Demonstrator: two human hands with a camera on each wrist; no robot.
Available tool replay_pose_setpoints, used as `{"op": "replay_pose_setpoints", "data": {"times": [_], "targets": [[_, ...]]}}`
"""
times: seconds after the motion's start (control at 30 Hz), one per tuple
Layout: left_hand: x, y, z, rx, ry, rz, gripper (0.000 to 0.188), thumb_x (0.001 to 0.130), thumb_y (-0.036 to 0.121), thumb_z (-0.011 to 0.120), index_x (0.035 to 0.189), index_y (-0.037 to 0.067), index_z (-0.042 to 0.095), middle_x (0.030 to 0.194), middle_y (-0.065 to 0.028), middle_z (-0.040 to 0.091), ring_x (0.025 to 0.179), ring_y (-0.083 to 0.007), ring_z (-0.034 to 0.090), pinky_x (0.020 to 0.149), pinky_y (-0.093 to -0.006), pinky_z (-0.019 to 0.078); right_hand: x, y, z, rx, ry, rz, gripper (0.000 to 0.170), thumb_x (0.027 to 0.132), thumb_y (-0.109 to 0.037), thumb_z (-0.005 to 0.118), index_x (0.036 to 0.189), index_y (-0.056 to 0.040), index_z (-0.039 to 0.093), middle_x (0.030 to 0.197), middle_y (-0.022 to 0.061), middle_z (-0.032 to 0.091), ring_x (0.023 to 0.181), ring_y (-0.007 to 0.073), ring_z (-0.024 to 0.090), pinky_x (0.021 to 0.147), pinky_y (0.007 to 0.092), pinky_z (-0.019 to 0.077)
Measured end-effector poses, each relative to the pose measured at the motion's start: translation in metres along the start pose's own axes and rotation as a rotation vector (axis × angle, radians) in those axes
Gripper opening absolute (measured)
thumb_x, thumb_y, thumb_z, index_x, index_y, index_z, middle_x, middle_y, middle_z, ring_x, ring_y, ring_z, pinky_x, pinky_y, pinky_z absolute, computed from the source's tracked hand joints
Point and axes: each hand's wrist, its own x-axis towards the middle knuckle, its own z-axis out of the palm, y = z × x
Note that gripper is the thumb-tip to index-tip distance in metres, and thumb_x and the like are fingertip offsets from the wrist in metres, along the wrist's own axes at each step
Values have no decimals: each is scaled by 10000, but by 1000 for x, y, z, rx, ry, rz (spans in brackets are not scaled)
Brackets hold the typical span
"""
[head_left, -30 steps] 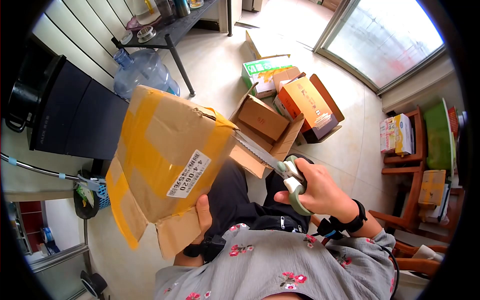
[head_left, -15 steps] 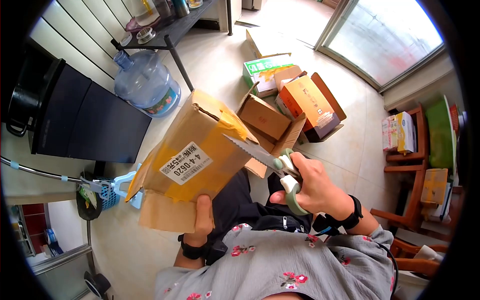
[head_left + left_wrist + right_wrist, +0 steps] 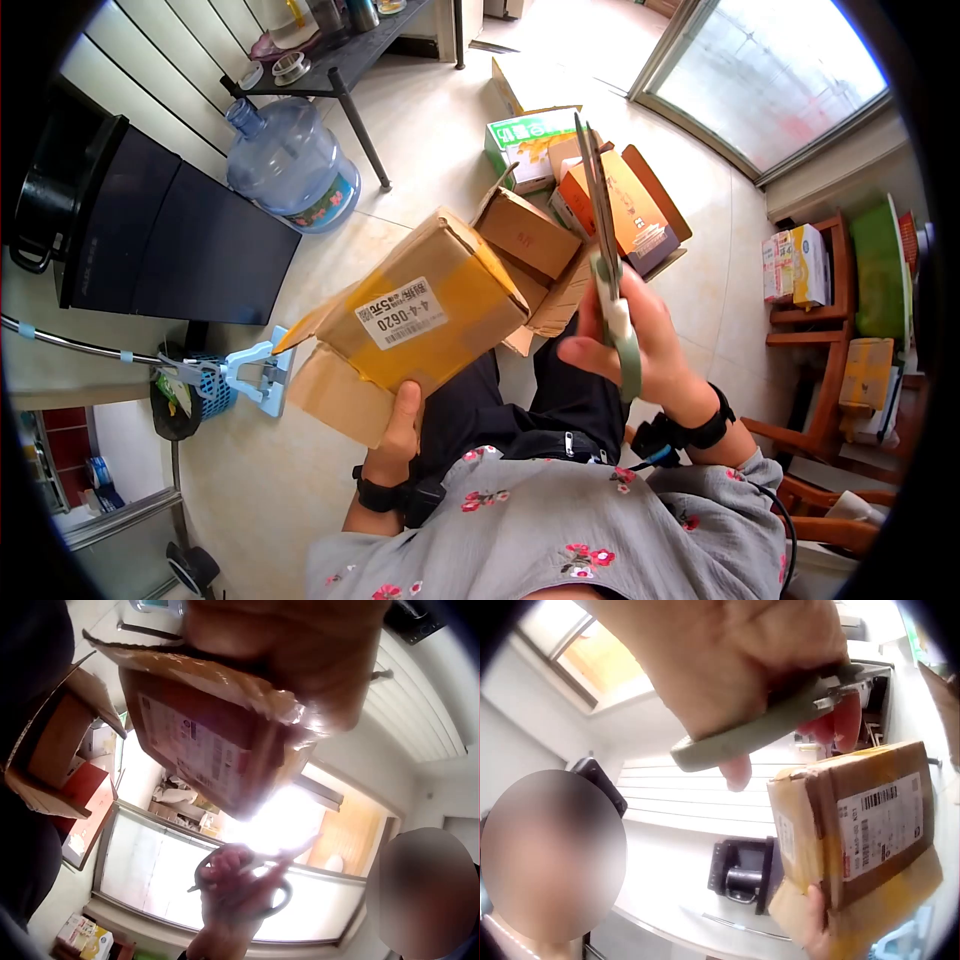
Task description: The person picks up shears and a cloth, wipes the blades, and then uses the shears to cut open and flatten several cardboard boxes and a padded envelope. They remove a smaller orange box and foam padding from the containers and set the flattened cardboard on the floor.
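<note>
My left hand grips a small cardboard box by its lower flap, the thumb lying over the near side. Yellow tape covers much of that box, and a white label is stuck on it. In the right wrist view a larger shipping label shows on another of its faces. Scissors with green and white handles are in my right hand, a short way right of the box. Their blades point up and away from me, close together and apart from the cardboard.
An open brown carton, an orange box and a green-white box lie on the floor ahead. At left are a water jug, a dark cabinet and a light-blue clip rack. A wooden chair stands right.
The scissors have come off the box's taped edge and swung upright to the right, blades now close together. My left hand has turned and moved the box rightward and lowered its top.
</note>
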Motion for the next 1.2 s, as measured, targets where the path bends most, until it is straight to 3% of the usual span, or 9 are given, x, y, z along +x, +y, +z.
{"op": "replay_pose_setpoints", "data": {"times": [0.03,0.13,0.23,0.47,0.6,0.73,0.9,1.07,1.2], "targets": [[1,2,0,-113,15,-44,402,928,137,533,1294,-3,445,1236,-122,544,1116,-238,528,950,-358,410,5,-5,2,39,17,82,591,668,-331,852,1012,-11,494,777,49,579,688,114,546,602,273,447],[-1,8,8,-88,-5,-47,423,947,146,510,1330,2,400,1302,-118,489,1188,-227,479,1010,-355,371,22,3,17,-82,67,-32,644,637,-352,862,1013,3,478,864,97,599,781,159,592,673,306,473],[-3,16,6,-295,-29,-203,429,950,155,511,1335,2,397,1310,-123,486,1216,-236,465,1031,-371,364,32,1,22,-78,-5,-6,611,642,-177,868,1095,-15,491,957,37,585,842,96,560,770,246,490],[0,1,-14,-399,-44,-98,492,947,175,516,1382,29,339,1338,-112,462,1228,-250,461,1027,-406,385,31,8,24,364,1,220,488,697,-208,814,1010,-6,500,914,44,595,793,84,568,694,248,497],[2,-9,-14,-392,59,-119,499,955,253,511,1385,61,344,1324,-96,478,1198,-248,494,999,-410,422,27,12,30,212,34,111,406,727,-164,787,984,-11,513,892,53,609,794,99,599,696,246,507],[21,-11,-23,-657,140,-204,426,992,287,434,1333,32,407,1263,-87,535,1135,-208,547,960,-371,455,24,8,29,436,50,134,355,748,-167,784,934,-23,518,860,50,611,773,104,605,676,237,505],[22,-22,-30,-658,195,-225,431,997,325,414,1324,44,419,1255,-77,542,1116,-190,561,939,-357,473,24,20,14,289,262,-32,337,760,-105,763,981,-21,523,902,48,611,817,104,592,723,239,498],[22,-30,-31,-596,133,-101,426,991,310,422,1330,52,414,1261,-80,537,1123,-214,558,934,-376,483,17,14,0,243,238,56,387,759,-91,766,1047,-9,520,985,70,605,863,116,598,767,243,513],[24,-38,-30,-449,188,-63,432,985,318,421,1335,63,415,1258,-81,539,1110,-231,565,909,-376,500,12,19,-1,453,159,35,460,748,-106,781,1095,-10,494,1073,101,597,907,136,612,774,256,526]]}}
